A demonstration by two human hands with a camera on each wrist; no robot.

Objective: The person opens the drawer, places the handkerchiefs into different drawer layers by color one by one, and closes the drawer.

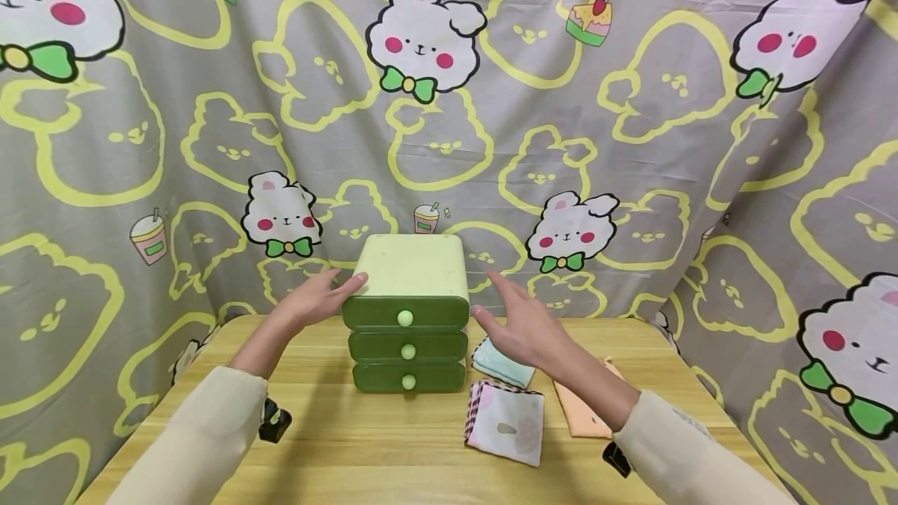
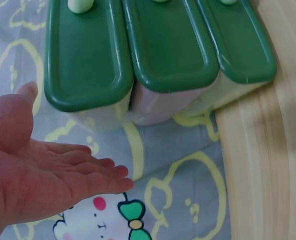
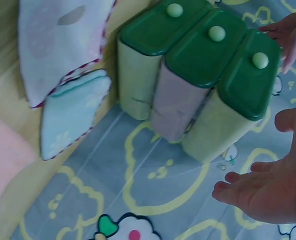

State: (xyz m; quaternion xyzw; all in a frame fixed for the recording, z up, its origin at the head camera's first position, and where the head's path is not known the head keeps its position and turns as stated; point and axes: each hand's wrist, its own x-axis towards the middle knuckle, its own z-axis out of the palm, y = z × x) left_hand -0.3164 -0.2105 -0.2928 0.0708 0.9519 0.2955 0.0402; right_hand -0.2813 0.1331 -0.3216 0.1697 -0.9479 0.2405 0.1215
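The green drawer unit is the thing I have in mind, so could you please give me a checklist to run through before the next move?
1. Drawer unit upright on the table: ok.
2. Three drawer fronts closed: ok, all look seated.
3. Hands on opposite sides: ok, left hand at the left, right hand at the right.
4. Unit gripped: not ok, both hands are open.
5. Right side free of cloths: not ok, the folded blue cloth lies close by.
6. Drawers empty: cannot tell, the closed fronts hide the insides.
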